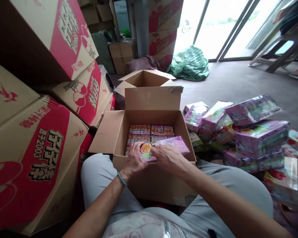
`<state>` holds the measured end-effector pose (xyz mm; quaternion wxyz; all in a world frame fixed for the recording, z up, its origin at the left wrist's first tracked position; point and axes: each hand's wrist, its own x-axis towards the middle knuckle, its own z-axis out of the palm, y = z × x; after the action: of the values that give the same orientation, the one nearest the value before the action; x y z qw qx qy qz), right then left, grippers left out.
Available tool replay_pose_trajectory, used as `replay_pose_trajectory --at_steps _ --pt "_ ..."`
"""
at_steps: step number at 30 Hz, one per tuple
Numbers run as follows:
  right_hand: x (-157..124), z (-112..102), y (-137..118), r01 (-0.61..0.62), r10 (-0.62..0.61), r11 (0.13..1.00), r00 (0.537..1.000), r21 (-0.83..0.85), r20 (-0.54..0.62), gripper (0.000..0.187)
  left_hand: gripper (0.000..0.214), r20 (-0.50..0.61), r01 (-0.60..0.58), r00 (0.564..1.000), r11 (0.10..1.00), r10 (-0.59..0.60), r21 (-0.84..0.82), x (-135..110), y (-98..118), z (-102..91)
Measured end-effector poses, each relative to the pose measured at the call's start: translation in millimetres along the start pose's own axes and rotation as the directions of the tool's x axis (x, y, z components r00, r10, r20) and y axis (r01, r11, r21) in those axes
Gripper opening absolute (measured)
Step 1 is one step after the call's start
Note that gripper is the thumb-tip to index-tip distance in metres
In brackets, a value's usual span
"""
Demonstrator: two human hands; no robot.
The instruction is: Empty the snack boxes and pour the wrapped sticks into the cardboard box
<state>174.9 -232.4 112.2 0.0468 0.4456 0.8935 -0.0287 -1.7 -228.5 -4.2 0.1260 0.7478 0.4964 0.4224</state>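
Observation:
Both my hands are on a purple packet box [172, 143] with a cut passion fruit printed on its end. My left hand [135, 158], a beaded bracelet at its wrist, grips the left end. My right hand [166, 158] closes on the near side, its fingertips by the fruit picture. The box is held slightly tilted over the near part of an open carton [154, 116]. Inside that carton, small packs [139, 129] lie in neat rows, partly hidden by my hands and the box. The carton stands between my knees with its flaps folded out.
Several purple and mixed-colour packet boxes [262, 138] lie heaped on the floor to my right. Large red-printed cartons [44, 155] are stacked close on my left. Behind the carton sit another open carton [144, 78] and a green sack [190, 62]. A person's legs and a stool [275, 49] are at far right.

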Motion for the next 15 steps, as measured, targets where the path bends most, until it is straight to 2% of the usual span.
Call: replay_pose_trajectory --at_steps 4,9,12,15 --pt "24.7 -6.8 -23.1 0.121 -0.117 0.988 0.992 -0.096 0.041 0.021 0.069 -0.039 -0.091 0.995 0.996 0.091 0.006 -7.1 -4.6 -0.9" --pt "31.7 -8.1 -32.4 0.132 -0.116 0.979 0.987 -0.156 0.108 0.022 0.064 -0.037 -0.148 0.988 0.989 0.147 -0.023 -10.6 -3.0 0.5" --pt "28.7 -8.4 -28.5 0.108 -0.081 0.977 0.985 -0.185 0.15 0.021 0.062 -0.01 -0.141 0.99 0.99 0.141 0.003 -9.9 -1.5 -0.9" --pt "16.6 -9.3 -8.3 0.035 -0.002 0.98 0.987 -0.198 0.163 0.024 0.062 0.035 -0.14 0.99 0.99 0.139 0.009 -8.9 -1.7 -4.0"
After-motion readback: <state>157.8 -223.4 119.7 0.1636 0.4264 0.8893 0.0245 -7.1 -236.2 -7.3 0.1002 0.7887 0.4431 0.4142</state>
